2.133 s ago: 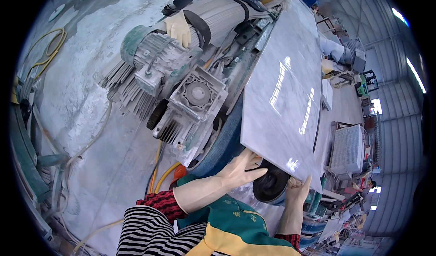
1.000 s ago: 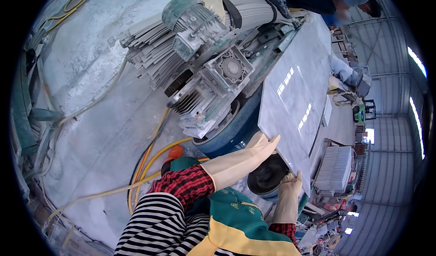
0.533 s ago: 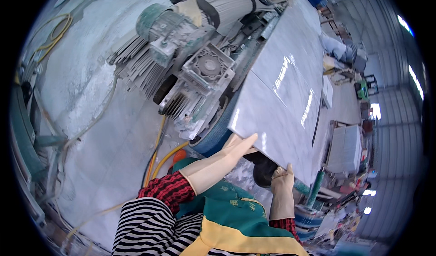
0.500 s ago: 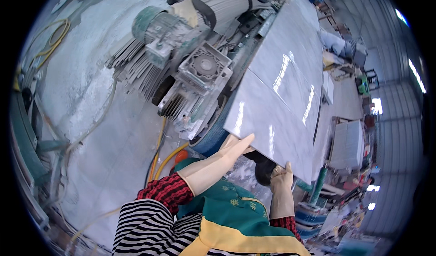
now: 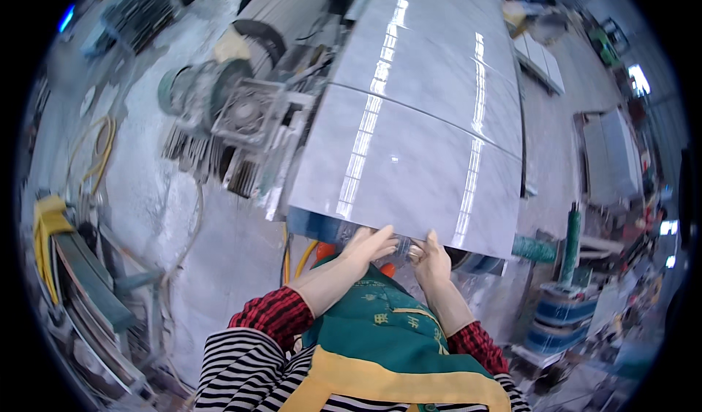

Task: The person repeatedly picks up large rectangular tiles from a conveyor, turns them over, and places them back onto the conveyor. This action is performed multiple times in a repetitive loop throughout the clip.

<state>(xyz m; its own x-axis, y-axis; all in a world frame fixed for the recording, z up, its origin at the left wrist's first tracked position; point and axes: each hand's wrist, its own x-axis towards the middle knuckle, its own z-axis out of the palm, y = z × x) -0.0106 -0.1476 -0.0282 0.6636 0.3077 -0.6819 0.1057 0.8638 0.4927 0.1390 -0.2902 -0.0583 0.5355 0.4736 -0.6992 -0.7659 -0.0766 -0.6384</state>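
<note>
Head view, near to far. Both hands sit at the near edge of the grey stone slab (image 5: 409, 163), side by side and nearly touching. Left hand (image 5: 369, 244): fingers mostly extended, laid along the slab's near edge, thumb seemingly under it; loose contact, not a closed grip. Right hand (image 5: 431, 255): fingers curled up onto the same edge, pinching it. Whether either thumb bears weight underneath, cannot tell.

Slab lies directly ahead of the hands, long axis running away from the person; a second slab (image 5: 431, 39) butts against its far edge along a visible seam. Both hands about equally near, toward the near right part of the edge.

Left of the slabs: motor and gearbox (image 5: 219, 108), close against the slab's left edge. Yellow hoses (image 5: 296, 255) below the near-left corner. Green post (image 5: 572, 240) stands well right.
</note>
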